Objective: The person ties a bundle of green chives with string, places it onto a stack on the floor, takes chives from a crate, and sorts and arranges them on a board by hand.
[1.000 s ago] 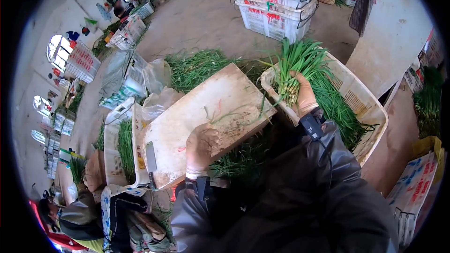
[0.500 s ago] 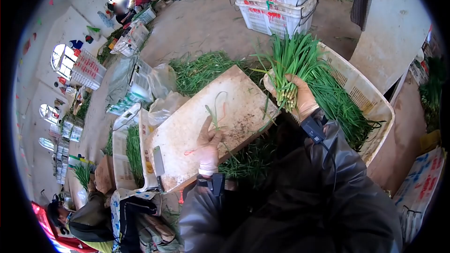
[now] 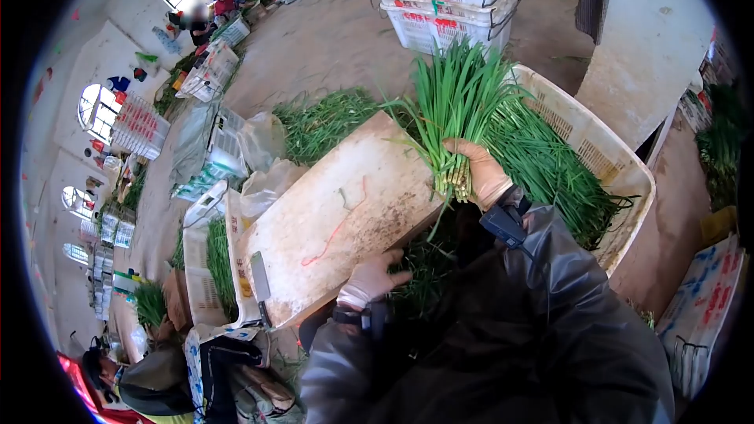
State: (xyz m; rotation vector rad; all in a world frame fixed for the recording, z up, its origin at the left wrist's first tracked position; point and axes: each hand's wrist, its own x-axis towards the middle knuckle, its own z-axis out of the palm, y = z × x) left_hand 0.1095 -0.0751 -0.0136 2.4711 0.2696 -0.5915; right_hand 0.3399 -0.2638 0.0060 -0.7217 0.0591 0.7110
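1. In our right hand (image 3: 481, 171) we hold a thick bunch of long, flat green leaves with pale cut stalk ends (image 3: 452, 102); the fingers wrap closely around its lower part.
2. We have this bunch raised at the far right corner of the board, leaves fanning up and away from us, stalk ends pointing down toward our lap.
3. Our left hand (image 3: 371, 279) is at the board's near edge, its grip wide, thumb and fingers parted; whether it touches the edge we cannot tell.
4. Before us slopes a thick, off-white rectangular board with brown dirt stains (image 3: 298, 224). On it we see a thin, wavy red string (image 3: 338, 228) and a short green leaf scrap (image 3: 343, 198).
5. At the board's left end lies a knife with a broad grey blade and dark handle (image 3: 259, 275).
6. To our right stands a cream, slotted plastic basket (image 3: 585, 129), with more long green leaves (image 3: 542, 165) heaped inside.
7. Beyond the board we see a loose green leaf heap (image 3: 326, 122) on the floor, and farther off a tall stack of white plastic crates with red lettering (image 3: 440, 12).
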